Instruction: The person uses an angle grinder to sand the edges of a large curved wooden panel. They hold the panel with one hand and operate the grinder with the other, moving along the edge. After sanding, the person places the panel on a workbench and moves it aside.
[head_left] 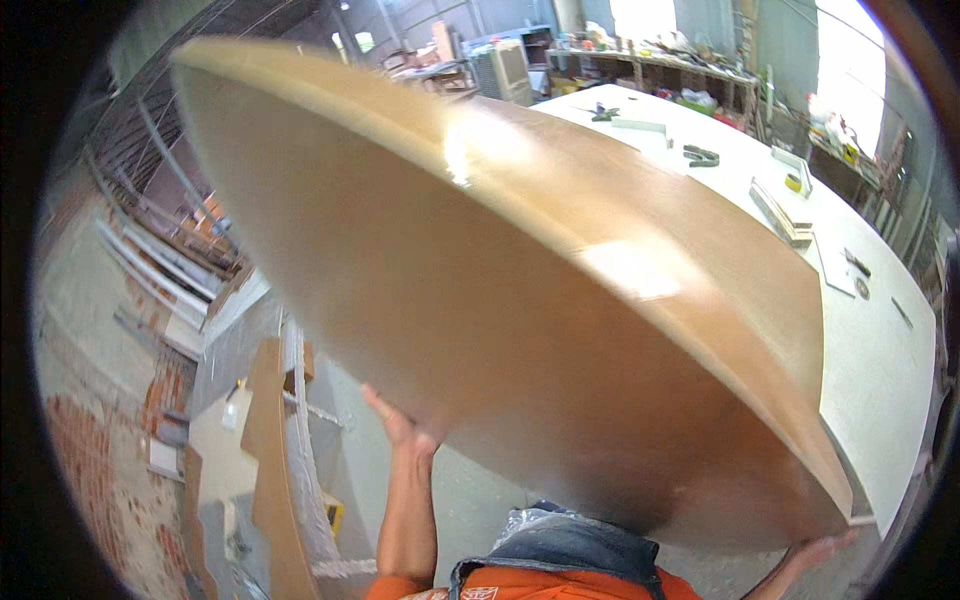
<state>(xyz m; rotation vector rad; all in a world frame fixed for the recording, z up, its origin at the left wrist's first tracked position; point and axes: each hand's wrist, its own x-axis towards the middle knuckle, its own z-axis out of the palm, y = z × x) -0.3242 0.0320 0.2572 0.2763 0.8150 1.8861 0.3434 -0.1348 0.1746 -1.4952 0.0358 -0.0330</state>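
Note:
A large brown sheet (420, 270), smooth and slightly glossy, stands tilted in front of me and fills most of the view. Its lower left edge rests in my left hand (405, 428), with the thumb showing and the fingers partly hidden by the sheet. At the bottom right corner, my right hand (825, 548) is closed against the edge, its fingers only partly visible. Behind the raised sheet, another brown surface (730, 240) lies over the white table (880, 400); I cannot tell whether the two are joined.
On the table are a black clamp-like tool (701, 156), pale strips (780, 212), a yellow tape roll (794, 183) and a dark-handled tool (857, 263). A cluttered workbench (660, 65) stands at the back. Cut brown boards (270, 450) lie at left, near a brick wall (85, 450).

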